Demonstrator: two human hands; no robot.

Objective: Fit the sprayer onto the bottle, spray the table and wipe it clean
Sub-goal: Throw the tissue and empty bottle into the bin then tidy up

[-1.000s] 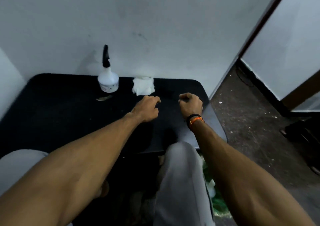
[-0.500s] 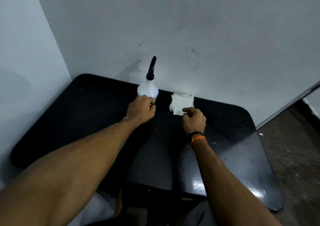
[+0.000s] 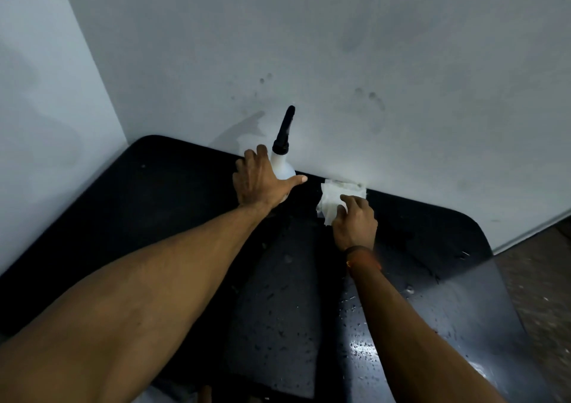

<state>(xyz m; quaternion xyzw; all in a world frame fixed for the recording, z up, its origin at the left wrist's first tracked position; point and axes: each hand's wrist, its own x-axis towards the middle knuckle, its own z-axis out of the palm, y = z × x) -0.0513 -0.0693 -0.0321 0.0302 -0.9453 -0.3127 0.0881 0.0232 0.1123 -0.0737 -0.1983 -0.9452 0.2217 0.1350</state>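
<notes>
A white spray bottle (image 3: 282, 166) with a black sprayer (image 3: 285, 127) fitted on top stands at the back of the black table (image 3: 173, 205), against the wall. My left hand (image 3: 261, 180) wraps around the bottle's body, thumb stretched out to the right. A crumpled white tissue (image 3: 335, 198) lies by the wall just right of the bottle. My right hand (image 3: 355, 222) rests on the tissue's near edge with the fingers curled onto it. Water droplets speckle the table's near right part.
A grey-white wall (image 3: 340, 63) rises directly behind the table, and a side wall (image 3: 46, 93) closes the left. The table's rounded right edge (image 3: 488, 248) borders a speckled floor (image 3: 537, 279).
Both hands moved forward to the back of the table. The left hand closed around the bottle and the right hand came down on the tissue. The camera tilted and drew closer.
</notes>
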